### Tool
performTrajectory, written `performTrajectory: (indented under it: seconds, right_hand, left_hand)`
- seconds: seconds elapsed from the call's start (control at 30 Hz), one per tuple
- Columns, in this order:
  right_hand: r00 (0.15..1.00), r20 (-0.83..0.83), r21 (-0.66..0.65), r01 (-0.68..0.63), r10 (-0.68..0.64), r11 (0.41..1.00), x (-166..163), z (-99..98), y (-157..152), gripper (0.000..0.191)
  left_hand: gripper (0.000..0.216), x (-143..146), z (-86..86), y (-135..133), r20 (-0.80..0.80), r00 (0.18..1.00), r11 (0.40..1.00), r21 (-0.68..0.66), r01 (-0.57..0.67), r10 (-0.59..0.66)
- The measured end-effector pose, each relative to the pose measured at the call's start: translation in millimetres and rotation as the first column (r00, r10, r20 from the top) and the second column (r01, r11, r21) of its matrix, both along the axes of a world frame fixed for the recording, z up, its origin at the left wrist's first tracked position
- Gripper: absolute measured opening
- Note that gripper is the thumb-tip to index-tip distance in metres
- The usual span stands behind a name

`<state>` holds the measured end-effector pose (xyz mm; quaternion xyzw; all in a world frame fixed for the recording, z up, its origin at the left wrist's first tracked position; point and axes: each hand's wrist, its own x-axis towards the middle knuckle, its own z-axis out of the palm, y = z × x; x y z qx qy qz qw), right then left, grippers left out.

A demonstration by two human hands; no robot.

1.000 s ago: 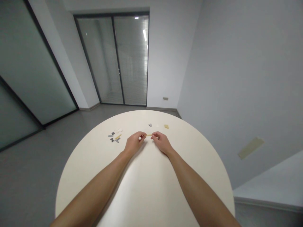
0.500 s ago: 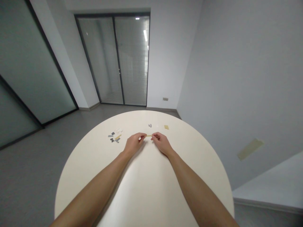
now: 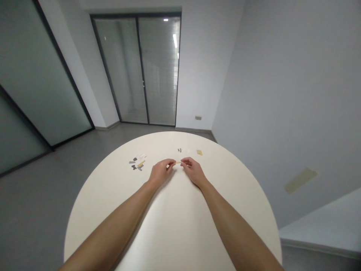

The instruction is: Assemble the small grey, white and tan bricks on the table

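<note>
My left hand (image 3: 160,171) and my right hand (image 3: 192,170) meet over the far middle of a round cream table (image 3: 175,226). Both pinch the ends of a small thin tan piece (image 3: 178,162) held between their fingertips just above the tabletop. Fingers of both hands are curled closed on it. A little heap of several small grey, white and tan pieces (image 3: 137,164) lies to the left of my left hand.
A small grey piece (image 3: 179,150) and a tan flat piece (image 3: 199,152) lie beyond my hands near the table's far edge. Past the table are grey floor, glass sliding doors (image 3: 141,71) and a white wall on the right.
The hands and the tan piece stay together in nearly the same spot. The view has tipped slightly.
</note>
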<state>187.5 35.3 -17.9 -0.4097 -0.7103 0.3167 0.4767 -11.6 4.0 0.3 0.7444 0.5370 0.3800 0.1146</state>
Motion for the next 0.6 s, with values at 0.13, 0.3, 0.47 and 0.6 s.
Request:
performTrajectory:
  seconds: [0.13, 0.3, 0.47, 0.6]
  right_hand:
    - [1.0, 0.017, 0.045, 0.008, -0.009, 0.999, 0.6, 1.0, 0.7, 0.02]
    - [1.0, 0.025, 0.067, 0.013, -0.015, 0.998, 0.1, 3.2, -0.3, 0.019]
    - [0.998, 0.052, 0.081, 0.039, -0.043, 0.996, 0.4, 4.9, -1.7, 0.018]
    - [0.995, 0.084, 0.11, 0.045, -0.054, 0.993, 0.9, 7.0, -3.2, 0.017]
  left_hand:
    - [0.02, -0.1, 1.3, -1.4, 0.008, 1.0, 1.0, -0.007, -0.015, 0.015]
    - [0.018, -0.1, 5.5, -4.5, 0.023, 0.999, 0.999, -0.026, -0.026, 0.027]
    - [0.017, 0.6, 5.7, -4.0, 0.023, 0.999, 0.998, -0.034, -0.049, 0.05]
    - [0.018, 1.0, 5.3, -4.0, 0.022, 0.999, 0.998, -0.031, -0.049, 0.05]
